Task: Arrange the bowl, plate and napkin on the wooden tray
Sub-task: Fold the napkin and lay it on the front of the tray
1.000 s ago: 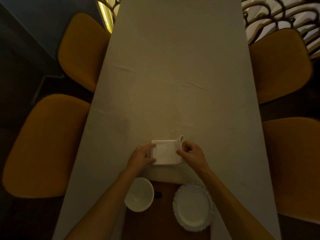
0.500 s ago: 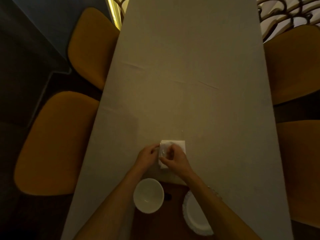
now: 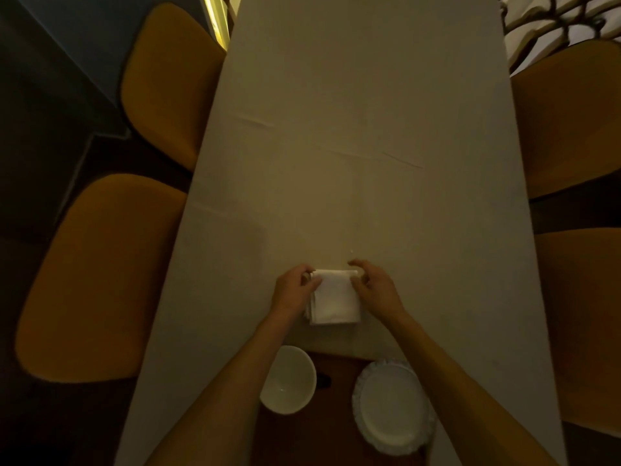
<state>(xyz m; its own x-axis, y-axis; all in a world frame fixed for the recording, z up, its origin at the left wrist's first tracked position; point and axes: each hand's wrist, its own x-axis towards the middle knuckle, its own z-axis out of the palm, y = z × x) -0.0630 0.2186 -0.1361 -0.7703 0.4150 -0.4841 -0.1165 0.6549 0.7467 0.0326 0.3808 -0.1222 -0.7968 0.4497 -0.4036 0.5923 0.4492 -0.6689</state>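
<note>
A folded white napkin [image 3: 334,299] lies on the tablecloth just beyond the wooden tray [image 3: 336,395]. My left hand [image 3: 293,290] pinches the napkin's left edge. My right hand [image 3: 373,287] rests against its right edge with the fingers curled and spread. On the tray, a white bowl [image 3: 288,380] stands at the left and a white scalloped plate [image 3: 393,410] lies at the right. My forearms cross over the tray and cover part of it.
A long table under a pale cloth [image 3: 363,136] stretches away from me. Mustard-coloured chairs stand along both sides: two on the left [image 3: 97,274] [image 3: 168,79], two on the right [image 3: 568,116] [image 3: 584,324]. A small dark object [image 3: 324,381] lies on the tray beside the bowl.
The napkin has been folded over from a wide sheet into a smaller square. My right hand has moved off the top of it to its right edge.
</note>
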